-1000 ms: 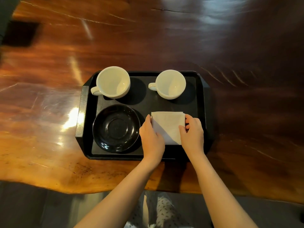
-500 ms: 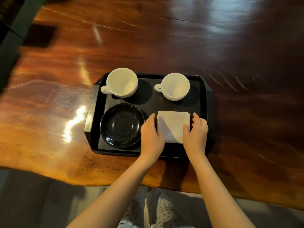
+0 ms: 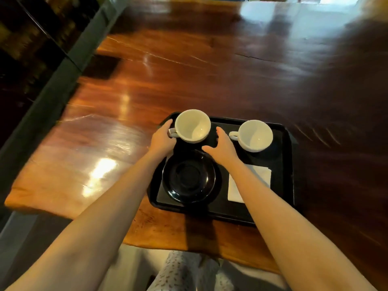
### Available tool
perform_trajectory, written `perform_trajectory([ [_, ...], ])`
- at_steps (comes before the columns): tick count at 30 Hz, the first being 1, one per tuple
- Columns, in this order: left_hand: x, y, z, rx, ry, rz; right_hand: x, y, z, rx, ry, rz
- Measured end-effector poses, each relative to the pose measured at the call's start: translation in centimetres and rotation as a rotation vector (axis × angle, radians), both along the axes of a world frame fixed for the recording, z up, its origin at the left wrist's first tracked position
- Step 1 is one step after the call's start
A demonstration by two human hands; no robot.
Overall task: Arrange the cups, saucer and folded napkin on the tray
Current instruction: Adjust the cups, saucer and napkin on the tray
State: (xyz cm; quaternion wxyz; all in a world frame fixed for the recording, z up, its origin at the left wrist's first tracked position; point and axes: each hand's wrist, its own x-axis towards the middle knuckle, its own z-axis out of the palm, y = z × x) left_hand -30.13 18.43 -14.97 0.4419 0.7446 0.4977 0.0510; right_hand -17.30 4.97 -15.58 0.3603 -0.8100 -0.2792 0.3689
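A: Two white cups on the black tray (image 3: pixel 282 164): where?

B: Far side. Left cup (image 3: pixel 192 125), right cup (image 3: pixel 255 135); black saucer (image 3: pixel 189 177) and folded napkin (image 3: pixel 260 177) nearer.

A: Hands?

B: Left hand (image 3: pixel 162 139) touches the left cup's handle, fingers curled; whether it grips, I cannot tell. Right hand (image 3: pixel 222 148), fingers spread, hovers beside that cup.

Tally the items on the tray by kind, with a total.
Cups: 2, left cup and right cup
Saucer: 1
Napkin: 1
Total: 4, all on the tray
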Motion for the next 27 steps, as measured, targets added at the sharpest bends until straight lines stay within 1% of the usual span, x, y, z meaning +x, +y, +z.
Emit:
perform_trajectory([
  [2, 0.5, 0.4, -0.5, 0.020, -0.005, -0.020, 0.4, 1.2, -0.3, 0.041, -0.025, 0.029],
  [4, 0.7, 0.5, -0.8, 0.032, -0.035, -0.018, 0.1, 1.9, -0.7, 0.091, -0.004, 0.038],
  [9, 0.8, 0.9, -1.4, 0.072, -0.059, -0.079, -1.2, 1.7, -1.3, 0.186, 0.064, -0.103],
  [12, 1.3, 0.7, -1.2, 0.067, -0.074, -0.113, -1.1, 1.0, -1.5, 0.201, 0.073, -0.152],
  [18, 1.8, 0.5, -1.2, 0.051, -0.086, -0.165, -1.1, 0.2, -1.4, 0.204, 0.069, -0.184],
  [21, 1.7, 0.6, -1.1, 0.010, -0.096, -0.176, -1.4, -0.3, -0.9, 0.113, 0.069, -0.201],
  [24, 0.0, 0.6, -1.2, 0.028, -0.011, -0.117, -2.6, -2.5, -0.3, -0.048, -0.032, -0.256],
  [27, -3.1, -0.8, -1.7, 0.070, 0.109, -0.199, -4.5, -5.0, -0.2, -0.220, -0.081, -0.242],
])
